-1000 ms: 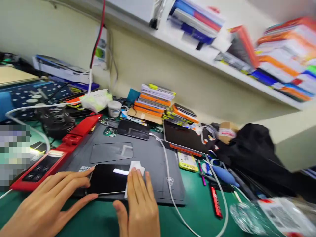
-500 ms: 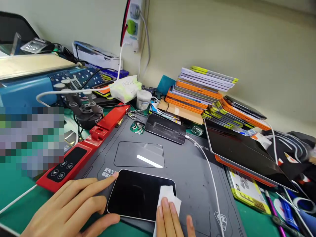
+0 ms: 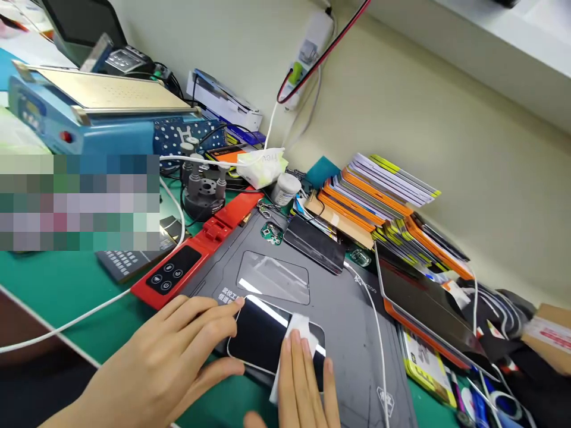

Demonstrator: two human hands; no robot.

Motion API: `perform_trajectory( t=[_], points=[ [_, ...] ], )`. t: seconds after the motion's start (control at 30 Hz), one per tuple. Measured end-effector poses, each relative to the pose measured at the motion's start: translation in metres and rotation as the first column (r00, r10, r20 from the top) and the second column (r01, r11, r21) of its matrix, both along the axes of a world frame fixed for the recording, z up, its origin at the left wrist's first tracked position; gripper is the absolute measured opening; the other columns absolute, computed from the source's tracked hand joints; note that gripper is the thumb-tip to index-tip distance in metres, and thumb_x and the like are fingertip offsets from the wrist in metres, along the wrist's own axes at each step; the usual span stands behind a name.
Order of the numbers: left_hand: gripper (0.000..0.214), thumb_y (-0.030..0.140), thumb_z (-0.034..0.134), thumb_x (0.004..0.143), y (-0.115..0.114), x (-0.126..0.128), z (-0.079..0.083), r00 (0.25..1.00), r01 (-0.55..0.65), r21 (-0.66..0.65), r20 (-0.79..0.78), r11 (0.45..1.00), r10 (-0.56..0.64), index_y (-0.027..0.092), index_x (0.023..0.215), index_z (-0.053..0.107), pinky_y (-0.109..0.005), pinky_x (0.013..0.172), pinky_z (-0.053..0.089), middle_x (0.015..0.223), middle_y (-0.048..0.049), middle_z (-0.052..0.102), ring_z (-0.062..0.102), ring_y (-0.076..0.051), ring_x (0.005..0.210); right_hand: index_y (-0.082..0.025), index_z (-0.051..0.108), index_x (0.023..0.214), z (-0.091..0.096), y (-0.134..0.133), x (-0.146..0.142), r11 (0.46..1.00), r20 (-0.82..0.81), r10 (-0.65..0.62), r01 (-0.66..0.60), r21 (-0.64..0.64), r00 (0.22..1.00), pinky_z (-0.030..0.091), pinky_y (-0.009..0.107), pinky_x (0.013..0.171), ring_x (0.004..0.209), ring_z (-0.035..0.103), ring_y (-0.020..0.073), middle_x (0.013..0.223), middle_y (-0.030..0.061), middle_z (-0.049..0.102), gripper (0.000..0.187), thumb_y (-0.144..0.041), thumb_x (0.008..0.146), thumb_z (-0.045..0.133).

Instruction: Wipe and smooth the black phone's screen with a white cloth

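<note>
A phone (image 3: 259, 333) with a dark screen and pale frame lies face up on the grey work mat (image 3: 352, 356). My left hand (image 3: 165, 351) holds its left end, index finger at the upper corner and thumb by the lower edge. My right hand (image 3: 303, 380) presses a white wipe (image 3: 300, 324) flat against the right part of the screen, fingers close together. Just beyond the phone lies a clear glass screen protector (image 3: 274, 278) with a dark outline. Farther back rests a second dark phone (image 3: 314, 244), with a white cable at its right end.
A red device with touch buttons (image 3: 176, 270) flanks the mat's left edge. Stacked orange and white boxes (image 3: 375, 196) stand behind. A dark tablet-like panel (image 3: 428, 291) lies on the right. A white cable (image 3: 379, 333) crosses the mat. A blue machine (image 3: 111, 128) sits back left.
The view has tilted and swung left. The right hand and wipe have slid from the phone's right end a little toward its middle. The left hand keeps its hold.
</note>
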State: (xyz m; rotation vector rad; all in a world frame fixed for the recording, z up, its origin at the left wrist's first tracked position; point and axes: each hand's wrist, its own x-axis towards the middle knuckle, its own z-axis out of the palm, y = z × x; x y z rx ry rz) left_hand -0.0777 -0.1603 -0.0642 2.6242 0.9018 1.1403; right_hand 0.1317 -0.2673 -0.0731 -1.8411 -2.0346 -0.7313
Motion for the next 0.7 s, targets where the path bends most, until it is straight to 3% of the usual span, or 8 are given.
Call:
perform_trajectory(
  t=[0.13, 0.3, 0.37, 0.43, 0.53, 0.7],
  points=[
    [0.033, 0.036, 0.054, 0.112, 0.000, -0.002, 0.007, 1.000, 0.000, 0.023, -0.015, 1.000, 0.000, 0.015, 0.137, 0.060, -0.033, 0.094, 0.047, 0.110, -0.0019, 0.071, 0.063, -0.018, 0.104, -0.003, 0.025, 0.168, 0.010, 0.012, -0.007, 0.996, 0.003, 0.045, -0.045, -0.072, 0.999, 0.054, 0.056, 0.112, 0.144, 0.056, 0.0390, 0.161, 0.0192, 0.050, 0.079, -0.051, 0.110, 0.046],
    [0.028, 0.038, 0.053, 0.112, 0.001, -0.001, 0.009, 1.000, 0.011, 0.024, -0.012, 1.000, -0.011, 0.017, 0.128, 0.061, -0.034, 0.090, 0.048, 0.114, -0.0033, 0.071, 0.063, -0.020, 0.102, 0.001, 0.022, 0.168, 0.001, -0.001, -0.016, 0.998, 0.019, -0.001, 0.000, 0.057, 1.000, 0.054, 0.057, 0.111, 0.133, 0.066, 0.0369, 0.141, 0.0233, 0.067, 0.080, -0.057, 0.112, 0.023],
    [0.027, 0.034, 0.054, 0.112, 0.000, -0.001, 0.008, 1.000, 0.008, 0.023, 0.016, 1.000, -0.008, 0.016, 0.131, 0.059, -0.035, 0.094, 0.047, 0.115, -0.0039, 0.071, 0.063, -0.020, 0.104, -0.001, 0.023, 0.168, 0.007, -0.001, -0.021, 0.999, 0.015, 0.036, -0.037, 0.024, 0.999, 0.055, 0.055, 0.112, 0.135, 0.065, 0.0360, 0.145, 0.0220, 0.065, 0.079, -0.056, 0.112, 0.029],
    [0.030, 0.027, 0.056, 0.110, -0.001, -0.001, 0.006, 0.999, -0.009, 0.010, 0.051, 1.000, 0.009, 0.014, 0.137, 0.056, -0.035, 0.100, 0.047, 0.119, -0.0061, 0.070, 0.063, -0.020, 0.109, -0.001, 0.032, 0.166, 0.018, 0.005, -0.027, 0.995, -0.009, 0.075, -0.076, -0.071, 0.997, 0.055, 0.051, 0.114, 0.145, 0.055, 0.0362, 0.157, 0.0201, 0.054, 0.075, -0.051, 0.111, 0.043],
    [0.034, 0.019, 0.054, 0.109, -0.002, -0.003, 0.002, 0.997, -0.032, -0.027, 0.072, 0.999, 0.034, 0.014, 0.143, 0.054, -0.034, 0.105, 0.047, 0.125, -0.0093, 0.068, 0.063, -0.020, 0.116, 0.004, 0.046, 0.155, 0.025, 0.007, -0.035, 0.996, -0.076, 0.002, -0.009, -0.092, 0.997, 0.053, 0.053, 0.117, 0.149, 0.049, 0.0381, 0.161, 0.0226, 0.049, 0.071, -0.050, 0.110, 0.047],
    [0.036, 0.021, 0.049, 0.110, 0.001, -0.015, -0.009, 0.997, -0.046, -0.048, 0.051, 0.998, 0.049, 0.023, 0.145, 0.057, -0.032, 0.106, 0.050, 0.130, -0.0050, 0.070, 0.067, -0.019, 0.118, -0.004, 0.058, 0.150, 0.006, -0.010, -0.043, 0.999, -0.088, 0.021, -0.018, 0.027, 0.996, 0.041, 0.046, 0.128, 0.148, 0.052, 0.0296, 0.152, 0.0175, 0.060, 0.055, -0.040, 0.113, 0.039]
  ],
)
